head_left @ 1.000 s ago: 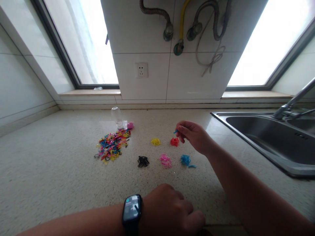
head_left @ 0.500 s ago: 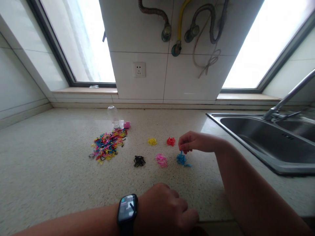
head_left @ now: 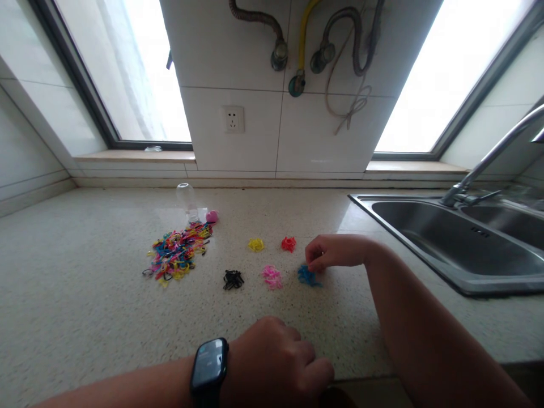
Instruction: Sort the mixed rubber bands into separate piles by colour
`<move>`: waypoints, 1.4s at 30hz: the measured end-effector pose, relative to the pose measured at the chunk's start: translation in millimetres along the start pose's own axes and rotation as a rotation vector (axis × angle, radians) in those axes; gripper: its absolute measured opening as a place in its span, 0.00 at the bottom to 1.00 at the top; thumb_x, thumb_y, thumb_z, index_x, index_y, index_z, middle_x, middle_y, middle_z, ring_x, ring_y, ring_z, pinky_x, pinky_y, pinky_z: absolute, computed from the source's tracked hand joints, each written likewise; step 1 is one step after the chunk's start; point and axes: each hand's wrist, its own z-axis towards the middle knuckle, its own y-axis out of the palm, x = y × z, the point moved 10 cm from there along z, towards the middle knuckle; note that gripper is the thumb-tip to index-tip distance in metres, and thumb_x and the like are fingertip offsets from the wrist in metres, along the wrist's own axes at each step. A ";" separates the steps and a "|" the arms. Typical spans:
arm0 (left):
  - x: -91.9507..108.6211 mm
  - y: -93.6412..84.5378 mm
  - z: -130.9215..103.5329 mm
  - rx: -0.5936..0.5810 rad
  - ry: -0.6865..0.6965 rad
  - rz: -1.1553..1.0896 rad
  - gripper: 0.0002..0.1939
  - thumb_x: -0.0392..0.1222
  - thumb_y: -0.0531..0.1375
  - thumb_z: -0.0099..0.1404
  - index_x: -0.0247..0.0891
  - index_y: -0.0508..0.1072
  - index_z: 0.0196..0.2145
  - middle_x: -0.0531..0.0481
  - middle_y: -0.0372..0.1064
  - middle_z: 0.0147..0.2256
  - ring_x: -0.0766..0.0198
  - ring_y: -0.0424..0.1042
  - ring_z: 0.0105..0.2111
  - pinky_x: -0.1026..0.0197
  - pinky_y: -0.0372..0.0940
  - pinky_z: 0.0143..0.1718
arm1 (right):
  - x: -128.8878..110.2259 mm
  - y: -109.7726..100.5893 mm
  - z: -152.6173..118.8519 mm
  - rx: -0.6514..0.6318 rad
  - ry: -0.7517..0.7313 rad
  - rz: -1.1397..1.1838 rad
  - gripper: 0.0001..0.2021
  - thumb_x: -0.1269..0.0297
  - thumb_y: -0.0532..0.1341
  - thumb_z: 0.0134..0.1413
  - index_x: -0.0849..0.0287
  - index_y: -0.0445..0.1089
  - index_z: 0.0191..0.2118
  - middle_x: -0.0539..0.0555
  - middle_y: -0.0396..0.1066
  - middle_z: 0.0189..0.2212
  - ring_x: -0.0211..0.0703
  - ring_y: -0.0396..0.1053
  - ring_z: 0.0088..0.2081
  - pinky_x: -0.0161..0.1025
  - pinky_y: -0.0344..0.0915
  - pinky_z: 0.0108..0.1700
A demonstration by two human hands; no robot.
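Note:
My right hand (head_left: 327,253) has its fingers pinched together at the top right of a small blue pile of bands (head_left: 306,275); whatever sits between the fingertips is too small to make out. My left hand (head_left: 280,362), with a watch on the wrist, rests curled near the counter's front edge, its fingertips hidden. Pink bands (head_left: 272,276) and black bands (head_left: 233,279) lie left of the blue ones. Behind them are a yellow pile (head_left: 255,245) and a red pile (head_left: 288,244). A large mixed heap of coloured bands (head_left: 176,255) spreads at the left.
A clear bottle (head_left: 186,201) and a pink object (head_left: 211,216) stand behind the mixed heap. On the right is a steel sink (head_left: 425,243) with a faucet (head_left: 488,156). Pipes and a socket (head_left: 234,119) are on the tiled wall.
My right hand has lowered toward the blue pile, and the blue band that hung from its fingertips no longer shows. The whole view has shifted, with everything slightly further left.

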 end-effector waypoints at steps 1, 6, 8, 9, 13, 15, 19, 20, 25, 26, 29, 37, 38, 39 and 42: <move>-0.1 0.1 0.2 -0.002 0.001 -0.003 0.10 0.43 0.55 0.70 0.38 0.62 0.32 0.57 0.65 0.21 0.67 0.66 0.19 0.59 0.48 0.16 | 0.7 -1.3 -0.4 0.004 0.004 -0.014 0.12 0.56 0.66 0.50 0.61 0.75 0.33 0.52 0.75 0.27 0.38 0.68 0.28 0.35 0.63 0.32; -0.2 0.0 1.6 -0.019 0.003 -0.016 0.10 0.43 0.56 0.69 0.38 0.63 0.31 0.57 0.65 0.21 0.67 0.66 0.18 0.58 0.48 0.15 | 11.6 -3.1 -2.5 -0.030 0.031 -0.095 0.17 0.51 0.68 0.46 0.62 0.73 0.34 0.52 0.73 0.28 0.38 0.66 0.29 0.35 0.60 0.32; -0.6 -0.3 2.0 -0.023 -0.001 -0.009 0.10 0.43 0.57 0.69 0.38 0.63 0.31 0.57 0.66 0.21 0.67 0.66 0.18 0.58 0.47 0.14 | 17.8 -0.1 -2.1 -0.060 0.052 -0.107 0.20 0.50 0.71 0.40 0.61 0.72 0.33 0.50 0.71 0.27 0.37 0.65 0.28 0.35 0.59 0.31; -0.8 -0.6 2.1 -0.021 -0.004 -0.007 0.10 0.43 0.57 0.69 0.38 0.63 0.31 0.57 0.66 0.21 0.67 0.66 0.18 0.58 0.46 0.14 | 20.5 1.2 -1.4 -0.068 0.065 -0.117 0.21 0.50 0.73 0.37 0.61 0.71 0.33 0.49 0.70 0.27 0.36 0.64 0.28 0.35 0.58 0.30; -0.8 -1.3 2.5 -0.013 -0.004 -0.012 0.11 0.44 0.57 0.69 0.38 0.63 0.31 0.57 0.65 0.21 0.67 0.66 0.18 0.58 0.46 0.15 | 23.6 2.5 1.8 -0.053 0.094 -0.215 0.23 0.52 0.75 0.29 0.59 0.68 0.30 0.45 0.66 0.23 0.34 0.59 0.25 0.34 0.54 0.27; -0.6 -0.9 2.3 -0.014 -0.002 -0.016 0.10 0.44 0.56 0.70 0.38 0.63 0.31 0.57 0.66 0.21 0.67 0.66 0.19 0.58 0.47 0.15 | 21.9 2.5 2.5 -0.044 0.100 -0.253 0.22 0.52 0.75 0.31 0.59 0.68 0.29 0.45 0.64 0.22 0.34 0.57 0.24 0.34 0.52 0.26; -1.2 1.5 1.0 -0.022 -0.009 -0.015 0.10 0.43 0.56 0.69 0.38 0.62 0.31 0.57 0.65 0.21 0.67 0.66 0.19 0.58 0.47 0.15 | 17.8 2.1 2.4 -0.037 0.098 -0.267 0.17 0.54 0.72 0.38 0.59 0.68 0.28 0.45 0.63 0.22 0.34 0.57 0.24 0.35 0.51 0.26; -1.4 1.5 0.7 -0.020 -0.010 -0.014 0.10 0.44 0.56 0.69 0.38 0.62 0.31 0.57 0.65 0.21 0.67 0.66 0.19 0.57 0.47 0.15 | 17.4 1.9 2.2 -0.037 0.097 -0.266 0.16 0.54 0.71 0.40 0.59 0.67 0.28 0.45 0.63 0.22 0.34 0.57 0.25 0.35 0.51 0.26; -1.3 -0.1 0.7 -0.012 -0.007 -0.010 0.09 0.44 0.56 0.70 0.39 0.63 0.32 0.57 0.66 0.22 0.67 0.67 0.19 0.58 0.47 0.15 | 18.8 -1.0 1.6 -0.027 0.087 -0.267 0.17 0.50 0.69 0.44 0.59 0.66 0.28 0.46 0.63 0.22 0.35 0.57 0.25 0.35 0.51 0.26; -1.1 -0.3 0.8 -0.015 -0.004 -0.009 0.09 0.43 0.56 0.69 0.38 0.63 0.32 0.57 0.66 0.22 0.67 0.67 0.19 0.58 0.48 0.15 | 19.3 -2.2 1.7 -0.019 0.084 -0.262 0.18 0.49 0.68 0.45 0.59 0.66 0.28 0.46 0.63 0.22 0.35 0.56 0.25 0.35 0.51 0.26; -0.7 -0.4 0.9 -0.018 0.003 -0.011 0.08 0.41 0.55 0.69 0.38 0.63 0.32 0.57 0.65 0.21 0.67 0.66 0.19 0.58 0.48 0.15 | 19.8 -8.9 5.2 0.048 0.066 -0.224 0.20 0.45 0.65 0.49 0.58 0.64 0.26 0.46 0.59 0.21 0.34 0.53 0.23 0.35 0.49 0.26; -1.8 -1.1 0.7 -0.007 0.004 0.013 0.09 0.43 0.55 0.70 0.39 0.63 0.32 0.58 0.63 0.21 0.67 0.65 0.19 0.58 0.45 0.15 | 21.5 -33.6 35.7 0.450 -0.052 -0.008 0.27 0.38 0.53 0.57 0.56 0.54 0.21 0.43 0.43 0.17 0.33 0.41 0.21 0.37 0.40 0.23; -2.0 -1.7 1.0 -0.006 0.005 0.012 0.09 0.43 0.55 0.70 0.39 0.62 0.32 0.58 0.62 0.21 0.67 0.64 0.19 0.59 0.45 0.15 | 25.8 -34.4 39.6 0.473 -0.046 0.016 0.27 0.38 0.53 0.57 0.56 0.53 0.21 0.43 0.43 0.17 0.33 0.41 0.21 0.38 0.39 0.23; -2.3 -2.6 1.2 -0.004 0.006 0.012 0.09 0.43 0.55 0.70 0.39 0.62 0.32 0.58 0.62 0.21 0.68 0.63 0.19 0.59 0.44 0.15 | 30.4 -35.7 42.6 0.496 -0.037 0.044 0.27 0.37 0.52 0.57 0.55 0.52 0.20 0.43 0.43 0.16 0.33 0.41 0.20 0.38 0.40 0.23; -2.8 -6.1 1.2 0.008 0.011 0.009 0.10 0.43 0.54 0.71 0.38 0.62 0.32 0.58 0.61 0.21 0.68 0.62 0.19 0.59 0.43 0.15 | 41.1 -41.5 46.5 0.560 -0.027 0.113 0.28 0.36 0.48 0.58 0.55 0.50 0.19 0.43 0.44 0.15 0.33 0.42 0.19 0.38 0.42 0.23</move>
